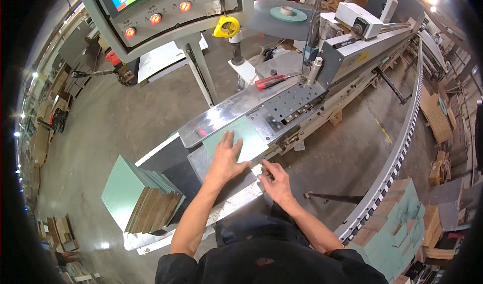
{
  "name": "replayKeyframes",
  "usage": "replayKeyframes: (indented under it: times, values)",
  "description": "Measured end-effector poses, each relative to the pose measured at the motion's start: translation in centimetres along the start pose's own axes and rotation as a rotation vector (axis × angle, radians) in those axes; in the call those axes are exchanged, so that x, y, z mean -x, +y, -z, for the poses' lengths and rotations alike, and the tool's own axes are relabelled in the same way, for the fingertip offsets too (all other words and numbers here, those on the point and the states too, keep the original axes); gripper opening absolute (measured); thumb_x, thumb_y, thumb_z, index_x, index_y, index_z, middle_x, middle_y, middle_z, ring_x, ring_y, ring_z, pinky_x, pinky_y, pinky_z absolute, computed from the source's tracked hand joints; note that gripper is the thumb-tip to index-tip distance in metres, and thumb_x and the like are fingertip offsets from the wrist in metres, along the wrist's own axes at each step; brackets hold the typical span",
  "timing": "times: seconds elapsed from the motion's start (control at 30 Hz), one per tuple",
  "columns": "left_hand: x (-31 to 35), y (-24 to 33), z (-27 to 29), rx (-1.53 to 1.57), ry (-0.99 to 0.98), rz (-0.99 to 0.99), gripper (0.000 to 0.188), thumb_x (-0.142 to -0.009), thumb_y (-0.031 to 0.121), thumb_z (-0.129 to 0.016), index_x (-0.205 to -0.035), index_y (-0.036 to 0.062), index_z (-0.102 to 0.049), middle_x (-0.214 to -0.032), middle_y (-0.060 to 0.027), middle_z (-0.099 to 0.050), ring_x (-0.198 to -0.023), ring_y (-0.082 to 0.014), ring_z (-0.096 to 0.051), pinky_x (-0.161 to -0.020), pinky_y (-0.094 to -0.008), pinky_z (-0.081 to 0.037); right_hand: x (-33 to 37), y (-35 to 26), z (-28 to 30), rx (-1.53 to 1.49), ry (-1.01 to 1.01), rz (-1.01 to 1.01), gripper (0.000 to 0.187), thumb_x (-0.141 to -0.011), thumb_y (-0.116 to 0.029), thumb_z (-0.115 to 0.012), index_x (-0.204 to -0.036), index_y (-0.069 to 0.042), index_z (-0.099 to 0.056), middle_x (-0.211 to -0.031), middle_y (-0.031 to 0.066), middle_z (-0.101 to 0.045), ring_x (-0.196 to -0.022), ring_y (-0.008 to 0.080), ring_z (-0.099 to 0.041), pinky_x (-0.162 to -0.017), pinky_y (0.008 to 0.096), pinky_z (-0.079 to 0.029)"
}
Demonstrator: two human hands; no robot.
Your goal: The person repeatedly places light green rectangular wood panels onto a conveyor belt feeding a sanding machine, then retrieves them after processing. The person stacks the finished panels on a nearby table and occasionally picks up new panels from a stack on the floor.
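Note:
A pale green rectangular panel point(251, 142) lies flat on the metal bed of a long machine, against a shiny metal guide point(201, 125). My left hand point(226, 158) rests on top of this panel with its fingers spread and the thumb pointing right. Just to the right, my right hand point(276, 183) is by the panel's near edge, its fingers bent and the thumb apart from them. I see nothing held in it, and I cannot tell whether its fingertips touch the edge. A stack of green-faced panels with brown edges point(146, 198) stands at the left end of the bed.
A control console point(166, 17) with lit buttons rises at upper left, a yellow tape measure point(226, 26) hanging from it. Red-handled tools point(270, 81) lie behind the guide. A curved rail point(387, 178) runs along the right, beside another green panel pile point(397, 233).

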State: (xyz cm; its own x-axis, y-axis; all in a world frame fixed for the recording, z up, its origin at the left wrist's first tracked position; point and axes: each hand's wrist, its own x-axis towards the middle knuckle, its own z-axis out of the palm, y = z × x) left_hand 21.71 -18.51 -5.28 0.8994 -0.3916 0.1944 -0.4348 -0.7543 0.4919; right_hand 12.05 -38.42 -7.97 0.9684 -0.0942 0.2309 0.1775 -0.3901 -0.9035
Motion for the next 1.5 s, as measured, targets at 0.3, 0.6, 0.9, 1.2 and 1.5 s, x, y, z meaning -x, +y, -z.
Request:
replayKeyframes:
  times: [0.3,0.6,0.9,1.2,1.5]
  values:
    - [2.4,-1.2,2.0,0.065,0.365,-0.098,0.072,-0.070,0.037,-0.089,-0.128,0.0016,-0.066,-0.150,-0.0266,-0.048,-0.140,-0.0492,-0.040,-0.115,-0.0576,-0.032,-0.5,0.2,-4.2,0.099,0.134,0.058,0.094,-0.080,-0.025,-0.086,-0.155,-0.001,-0.035,-0.132,0.0266,-0.052,-0.119,0.0435,-0.056,-0.099,0.0478,-0.050]
    - [9.7,-2.5,0.7,-0.022,0.228,0.110,0.071,-0.074,0.028,-0.085,-0.133,-0.0024,-0.059,-0.146,-0.0309,-0.048,-0.138,-0.0499,-0.039,-0.111,-0.0611,-0.030,0.3,0.1,-7.3,0.099,0.251,-0.001,0.118,-0.078,-0.024,-0.089,-0.164,-0.009,-0.009,-0.143,0.0246,-0.045,-0.128,0.0401,-0.050,-0.108,0.0472,-0.044]
    - [9.4,-2.6,0.1,-0.101,0.322,0.047,0.064,-0.075,0.028,-0.083,-0.127,-0.0036,-0.064,-0.138,-0.0242,-0.059,-0.137,-0.0478,-0.043,-0.109,-0.0615,-0.029,0.2,-0.7,-8.4,0.185,0.318,-0.072,0.103,-0.080,-0.024,-0.087,-0.158,0.002,-0.026,-0.144,0.0314,-0.040,-0.134,0.0459,-0.043,-0.113,0.0478,-0.040]
    - [8.2,-0.7,-0.4,-0.065,0.282,0.063,0.070,-0.080,0.019,-0.081,-0.142,-0.0009,-0.054,-0.146,-0.0266,-0.053,-0.148,-0.0435,-0.033,-0.118,-0.0601,-0.015,-0.6,1.7,-7.2,0.115,0.252,0.019,0.102,-0.078,-0.018,-0.088,-0.161,-0.008,-0.029,-0.130,0.0242,-0.053,-0.117,0.0389,-0.052,-0.096,0.0460,-0.047]
    - [1.9,3.2,-4.0,-0.052,0.247,0.029,0.084,-0.081,0.013,-0.079,-0.152,0.0016,-0.037,-0.149,-0.0303,-0.047,-0.152,-0.0453,-0.026,-0.120,-0.0622,-0.009,-5.4,4.4,-0.7,0.113,0.250,0.082,0.101,-0.077,-0.013,-0.088,-0.159,-0.006,-0.031,-0.122,0.0182,-0.056,-0.107,0.0305,-0.056,-0.082,0.0390,-0.052]
